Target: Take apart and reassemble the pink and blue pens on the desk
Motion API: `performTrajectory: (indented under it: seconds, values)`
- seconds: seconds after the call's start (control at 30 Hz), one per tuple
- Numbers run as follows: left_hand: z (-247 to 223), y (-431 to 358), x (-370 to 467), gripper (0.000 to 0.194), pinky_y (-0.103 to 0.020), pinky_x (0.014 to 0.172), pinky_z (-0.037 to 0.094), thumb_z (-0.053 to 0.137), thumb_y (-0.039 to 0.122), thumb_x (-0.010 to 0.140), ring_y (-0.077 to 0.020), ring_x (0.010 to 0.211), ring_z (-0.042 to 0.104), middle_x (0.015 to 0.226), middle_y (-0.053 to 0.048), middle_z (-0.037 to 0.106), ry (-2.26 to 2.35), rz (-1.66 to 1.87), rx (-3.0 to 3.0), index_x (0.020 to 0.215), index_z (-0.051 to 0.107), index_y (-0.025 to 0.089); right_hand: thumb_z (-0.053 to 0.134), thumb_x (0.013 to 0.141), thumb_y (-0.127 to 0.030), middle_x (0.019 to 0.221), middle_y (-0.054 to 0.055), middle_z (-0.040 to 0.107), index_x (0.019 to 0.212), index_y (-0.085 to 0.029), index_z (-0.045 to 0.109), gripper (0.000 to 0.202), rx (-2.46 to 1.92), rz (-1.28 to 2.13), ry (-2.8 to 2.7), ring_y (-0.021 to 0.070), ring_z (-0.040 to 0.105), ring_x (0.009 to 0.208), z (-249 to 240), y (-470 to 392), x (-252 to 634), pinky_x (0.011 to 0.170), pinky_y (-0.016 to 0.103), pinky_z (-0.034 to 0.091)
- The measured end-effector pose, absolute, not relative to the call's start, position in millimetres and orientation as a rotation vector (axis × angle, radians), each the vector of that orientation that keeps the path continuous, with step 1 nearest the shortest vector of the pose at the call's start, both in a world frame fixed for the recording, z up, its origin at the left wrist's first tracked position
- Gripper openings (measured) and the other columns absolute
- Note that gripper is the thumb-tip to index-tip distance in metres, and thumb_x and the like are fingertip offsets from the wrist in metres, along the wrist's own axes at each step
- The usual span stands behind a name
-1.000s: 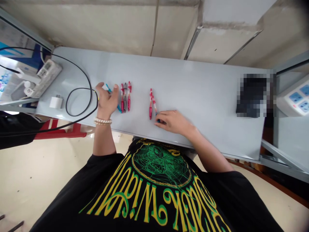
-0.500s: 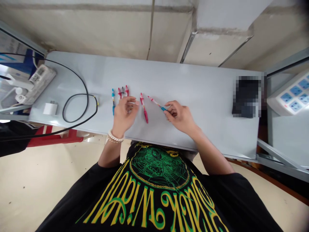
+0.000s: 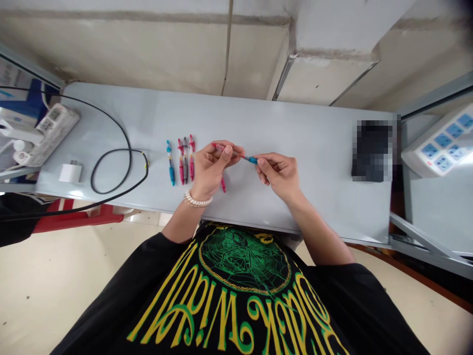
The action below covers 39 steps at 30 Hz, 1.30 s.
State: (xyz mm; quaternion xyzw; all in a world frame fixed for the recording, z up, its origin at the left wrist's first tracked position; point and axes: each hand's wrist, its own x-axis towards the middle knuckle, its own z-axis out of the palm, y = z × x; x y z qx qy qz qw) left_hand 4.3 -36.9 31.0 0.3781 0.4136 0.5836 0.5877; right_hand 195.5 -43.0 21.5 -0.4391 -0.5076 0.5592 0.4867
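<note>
Between my two hands, above the middle of the table, is a pen (image 3: pixel 252 159) with a blue grip and a pinkish-red end. My left hand (image 3: pixel 215 167) is closed on its red end, thumb on top. At the blue grip, my right hand (image 3: pixel 278 173) pinches it between thumb and fingers. Below my left hand lies a red pen (image 3: pixel 223 185), mostly covered by that hand. To the left, a blue pen (image 3: pixel 170 162), a grey pen (image 3: pixel 185 160) and two red pens, one at the left (image 3: pixel 181 161) and one at the right (image 3: pixel 191 158), lie side by side.
A black cable (image 3: pixel 128 170) loops over the table's left part, by a white charger plug (image 3: pixel 71 172) and a power strip (image 3: pixel 53 130). A dark blurred-out object (image 3: pixel 371 150) lies at the right end. Another socket strip (image 3: pixel 439 148) is beyond it. A red stool (image 3: pixel 81 217) stands at lower left.
My left hand has moved right and closed on the red end of the pen in my right hand. It now covers most of the loose red pen and has uncovered the row of pens.
</note>
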Motion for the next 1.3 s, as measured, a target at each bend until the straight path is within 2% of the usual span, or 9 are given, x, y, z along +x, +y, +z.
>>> performTrajectory:
  seconds: [0.2, 0.33, 0.47, 0.57, 0.7, 0.83, 0.93, 1.1, 1.3]
  values:
    - [30.9, -18.2, 22.7, 0.037, -0.021, 0.077, 0.066, 0.095, 0.046, 0.077, -0.0135, 0.083, 0.081, 0.09, -0.003, 0.082, 0.96, 1.374, 0.688, 0.087, 0.074, 0.018, 0.078, 0.093, -0.053, 0.105, 0.006, 0.078, 0.103, -0.028, 0.079, 0.027, -1.066, 0.786, -1.434, 0.0199, 0.076, 0.092, 17.1, -38.5, 193.7, 0.08, 0.038, 0.067]
    - [29.9, -9.7, 26.9, 0.036, -0.024, 0.081, 0.066, 0.094, 0.046, 0.078, -0.0145, 0.086, 0.081, 0.093, -0.003, 0.082, 0.914, 1.327, 0.705, 0.089, 0.074, 0.018, 0.074, 0.097, -0.052, 0.082, 0.0, 0.073, 0.111, -0.027, 0.076, 0.029, -1.147, 0.975, -1.32, 0.0118, 0.067, 0.06, 16.3, -35.7, 196.5, 0.057, 0.028, 0.062]
    - [24.3, -10.6, 28.3, 0.037, -0.024, 0.082, 0.065, 0.093, 0.047, 0.079, -0.0138, 0.085, 0.08, 0.093, -0.003, 0.081, 0.928, 1.331, 0.684, 0.089, 0.072, 0.018, 0.083, 0.088, -0.05, 0.103, 0.004, 0.078, 0.107, -0.027, 0.079, 0.03, -1.117, 0.9, -1.367, 0.0162, 0.075, 0.086, 16.2, -33.4, 201.6, 0.074, 0.031, 0.067]
    - [22.1, -13.6, 28.6, 0.037, -0.024, 0.083, 0.065, 0.093, 0.046, 0.081, -0.0139, 0.086, 0.08, 0.093, -0.003, 0.081, 0.916, 1.322, 0.677, 0.089, 0.071, 0.018, 0.078, 0.093, -0.049, 0.089, 0.002, 0.076, 0.105, -0.026, 0.079, 0.025, -1.139, 0.969, -1.355, 0.0146, 0.072, 0.075, 17.4, -33.0, 203.6, 0.066, 0.03, 0.065]
    - [21.0, -15.8, 28.8, 0.039, -0.024, 0.083, 0.065, 0.093, 0.048, 0.079, -0.0133, 0.085, 0.08, 0.092, -0.002, 0.081, 0.917, 1.329, 0.668, 0.089, 0.07, 0.018, 0.08, 0.092, -0.043, 0.114, 0.007, 0.075, 0.094, -0.026, 0.079, 0.017, -1.063, 0.861, -1.43, 0.02, 0.075, 0.102, 19.3, -35.2, 203.1, 0.089, 0.039, 0.067]
    - [18.3, -14.9, 27.8, 0.038, -0.025, 0.085, 0.065, 0.09, 0.049, 0.082, -0.0137, 0.087, 0.08, 0.094, -0.003, 0.081, 0.956, 1.315, 0.712, 0.09, 0.068, 0.019, 0.072, 0.098, -0.044, 0.098, 0.005, 0.076, 0.1, -0.028, 0.079, 0.018, -1.138, 0.933, -1.394, 0.0188, 0.075, 0.09, 19.8, -36.6, 204.4, 0.084, 0.039, 0.067]
    - [16.5, -14.4, 27.1, 0.037, -0.026, 0.086, 0.065, 0.089, 0.049, 0.085, -0.0143, 0.088, 0.08, 0.095, -0.003, 0.081, 0.975, 1.3, 0.723, 0.091, 0.067, 0.019, 0.077, 0.094, -0.043, 0.118, 0.007, 0.074, 0.098, -0.028, 0.08, 0.015, -1.101, 0.833, -1.484, 0.0215, 0.074, 0.107, 19.9, -36.9, 205.9, 0.094, 0.043, 0.066]
    - [15.6, -15.7, 27.4, 0.039, -0.026, 0.084, 0.065, 0.089, 0.052, 0.084, -0.0144, 0.086, 0.08, 0.094, -0.003, 0.08, 0.981, 1.277, 0.739, 0.091, 0.067, 0.019, 0.069, 0.1, -0.046, 0.105, 0.004, 0.075, 0.115, -0.027, 0.077, 0.026, -1.16, 0.98, -1.433, 0.0132, 0.072, 0.074, 16.6, -38.6, 203.0, 0.064, 0.029, 0.064]
    - [13.6, -12.6, 24.2, 0.035, -0.022, 0.08, 0.065, 0.088, 0.049, 0.086, -0.0109, 0.081, 0.077, 0.092, -0.003, 0.08, 1.021, 1.335, 0.715, 0.09, 0.07, 0.019, 0.059, 0.105, -0.03, 0.101, 0.007, 0.074, 0.115, -0.025, 0.08, 0.024, -1.075, 0.694, -1.74, 0.0153, 0.067, 0.081, 13.7, -36.3, 211.6, 0.068, 0.031, 0.059]
